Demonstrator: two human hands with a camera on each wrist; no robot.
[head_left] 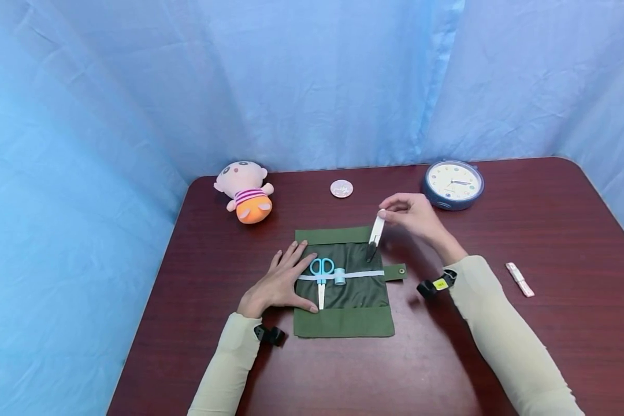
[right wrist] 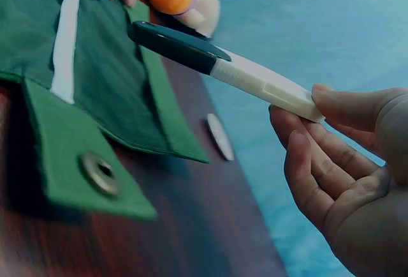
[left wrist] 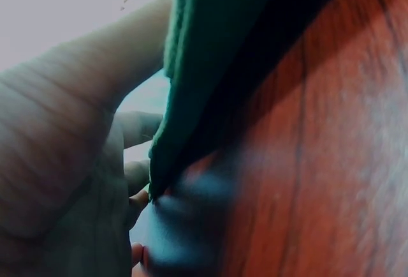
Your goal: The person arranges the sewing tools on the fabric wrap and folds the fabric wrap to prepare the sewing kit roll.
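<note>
Green pouch (head_left: 343, 323) has a splayed left hand (head_left: 282, 283) on its left edge while the right hand (head_left: 412, 216) pinches a pen-like tool (head_left: 377, 233) above it, so imo line the dark end up with the elastic (head_left: 364, 274).

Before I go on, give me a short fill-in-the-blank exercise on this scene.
The right hand pinches the pen-shaped tool by its end coloured ____.
The left hand rests on cloth coloured ____.
The scissors have light ____ handles.
The round, blue-rimmed thing beyond the right hand is a ____.
Missing words: white; green; blue; clock.
</note>
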